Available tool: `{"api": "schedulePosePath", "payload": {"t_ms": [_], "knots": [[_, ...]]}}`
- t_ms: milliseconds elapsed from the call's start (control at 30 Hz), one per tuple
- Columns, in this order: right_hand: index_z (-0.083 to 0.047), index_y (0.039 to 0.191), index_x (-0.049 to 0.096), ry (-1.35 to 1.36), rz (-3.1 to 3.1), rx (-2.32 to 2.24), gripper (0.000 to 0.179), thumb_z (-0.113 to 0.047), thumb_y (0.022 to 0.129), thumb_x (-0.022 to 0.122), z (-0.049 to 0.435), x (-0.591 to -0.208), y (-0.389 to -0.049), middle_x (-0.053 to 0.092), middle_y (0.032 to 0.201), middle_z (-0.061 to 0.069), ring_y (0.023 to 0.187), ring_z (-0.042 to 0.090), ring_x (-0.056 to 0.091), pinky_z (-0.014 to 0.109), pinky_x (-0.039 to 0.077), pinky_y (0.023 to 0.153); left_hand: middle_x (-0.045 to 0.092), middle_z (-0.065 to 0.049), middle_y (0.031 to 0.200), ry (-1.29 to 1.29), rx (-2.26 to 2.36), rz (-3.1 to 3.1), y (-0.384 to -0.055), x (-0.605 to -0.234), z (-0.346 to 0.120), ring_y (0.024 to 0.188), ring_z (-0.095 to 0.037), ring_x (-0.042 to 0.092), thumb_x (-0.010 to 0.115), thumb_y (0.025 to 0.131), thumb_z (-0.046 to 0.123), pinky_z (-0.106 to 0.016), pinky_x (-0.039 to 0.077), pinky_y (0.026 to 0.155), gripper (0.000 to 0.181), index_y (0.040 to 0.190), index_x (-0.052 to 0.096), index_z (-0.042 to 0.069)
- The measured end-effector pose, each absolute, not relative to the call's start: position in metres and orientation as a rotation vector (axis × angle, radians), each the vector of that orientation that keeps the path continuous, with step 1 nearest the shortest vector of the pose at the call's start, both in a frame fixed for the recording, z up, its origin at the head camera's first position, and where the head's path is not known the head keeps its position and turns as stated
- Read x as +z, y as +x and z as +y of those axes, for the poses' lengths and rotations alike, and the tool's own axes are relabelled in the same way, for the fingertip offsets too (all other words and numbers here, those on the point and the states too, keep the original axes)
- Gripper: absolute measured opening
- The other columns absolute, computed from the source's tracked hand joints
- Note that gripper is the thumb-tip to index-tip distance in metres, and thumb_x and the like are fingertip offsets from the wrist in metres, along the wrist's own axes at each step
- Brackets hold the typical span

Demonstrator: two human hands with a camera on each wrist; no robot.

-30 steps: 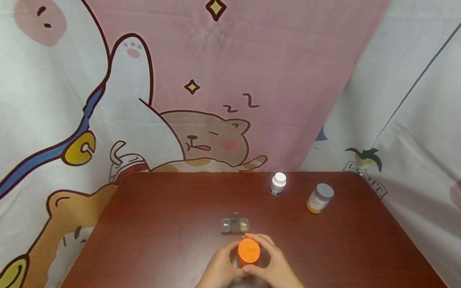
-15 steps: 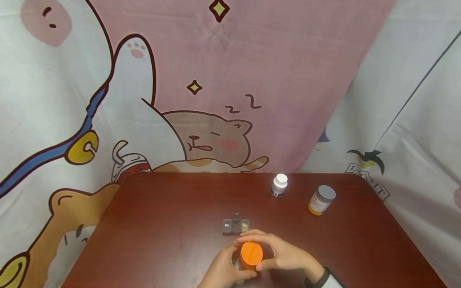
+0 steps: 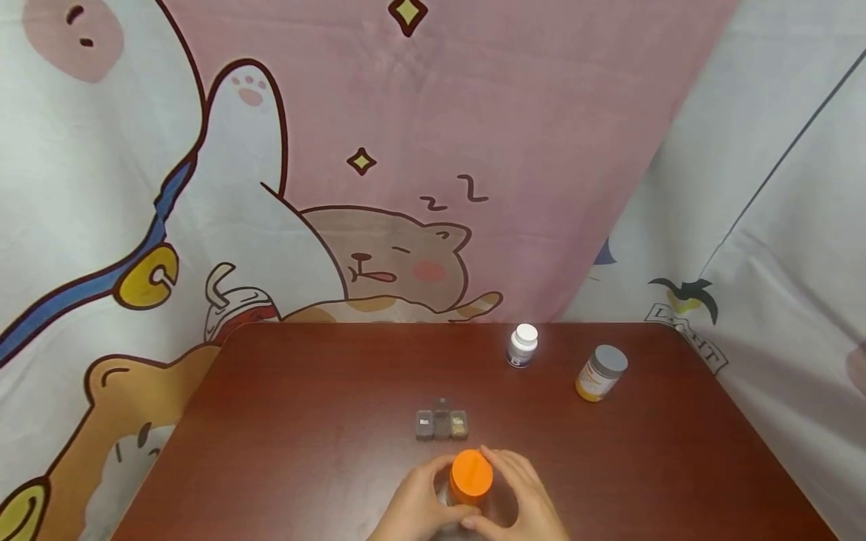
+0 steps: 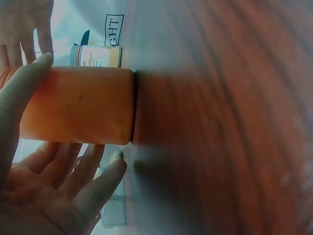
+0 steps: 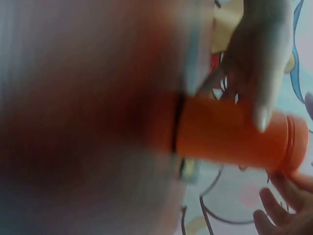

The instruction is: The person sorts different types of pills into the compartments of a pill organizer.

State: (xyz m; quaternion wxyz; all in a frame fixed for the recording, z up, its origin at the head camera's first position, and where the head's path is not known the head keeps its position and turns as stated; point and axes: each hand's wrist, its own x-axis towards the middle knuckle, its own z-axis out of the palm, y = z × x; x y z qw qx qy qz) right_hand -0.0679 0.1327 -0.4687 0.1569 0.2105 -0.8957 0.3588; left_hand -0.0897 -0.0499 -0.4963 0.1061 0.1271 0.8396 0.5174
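Note:
An orange bottle (image 4: 83,105) with an orange screw lid (image 3: 471,472) stands upright on the table near me. My left hand (image 3: 416,500) grips its body, thumb on the near side and fingers round the far side. At the lid, my right hand (image 3: 521,496) has its fingers and thumb curled about the edge; in the right wrist view a fingertip touches the lid. Just beyond the hands lies a small grey pill organizer (image 3: 442,424) with its middle compartment's flap raised. Yellowish contents show in its right compartment. What the bottle contains is hidden.
A white bottle (image 3: 522,346) stands near the table's back edge. Farther right is a grey-lidded jar (image 3: 601,373) with a yellow lower part. A cartoon-printed cloth (image 3: 541,150) hangs behind the brown table (image 3: 304,421).
My right hand turned round the lid, reaching over it from the right half a second ago, and has now swung back to the lid's right side. My left hand keeps its hold on the bottle.

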Motion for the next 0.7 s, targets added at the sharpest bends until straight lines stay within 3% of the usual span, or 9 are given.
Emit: {"api": "schedulePosePath", "payload": {"t_ms": [233,367,600,700], "knots": [[-0.025,0.129,0.046,0.582,-2.534,1.227,0.076,-0.04,0.062,0.078,0.12,-0.475,-0.07,0.052,0.118,-0.011,0.106,0.008,0.047,0.039,0.046,0.081,0.058,0.007,0.113,0.395,1.542,2.474,-0.092,-0.498,-0.051,0.107,-0.021,0.051,0.08,0.058,0.037,-0.049,0.04,0.09,0.066,0.117,0.056,0.019],[-0.024,0.126,0.048,0.711,-2.508,1.337,0.068,-0.035,0.066,0.077,0.119,-0.474,-0.081,0.053,0.117,-0.007,0.103,0.01,0.049,0.035,0.044,0.083,0.059,0.006,0.112,0.397,1.54,2.485,-0.092,-0.499,-0.051,0.106,-0.02,0.052,0.08,0.06,0.032,-0.049,0.039,0.09,0.063,0.116,0.057,0.017],[-0.024,0.121,0.052,1.128,-2.535,1.433,0.057,-0.026,0.069,0.077,0.129,-0.467,-0.106,0.05,0.117,-0.007,0.106,0.011,0.047,0.031,0.042,0.086,0.058,0.001,0.115,0.419,1.534,2.485,-0.09,-0.5,-0.051,0.106,-0.019,0.052,0.076,0.062,0.044,-0.046,0.041,0.089,0.072,0.121,0.053,0.01],[-0.022,0.121,0.052,1.339,-2.558,1.486,0.054,-0.02,0.071,0.075,0.135,-0.461,-0.115,0.049,0.121,-0.005,0.111,0.013,0.043,0.034,0.038,0.092,0.058,0.004,0.115,0.433,1.53,2.49,-0.089,-0.5,-0.05,0.104,-0.015,0.053,0.072,0.063,0.053,-0.042,0.043,0.088,0.073,0.121,0.053,0.015]]}}
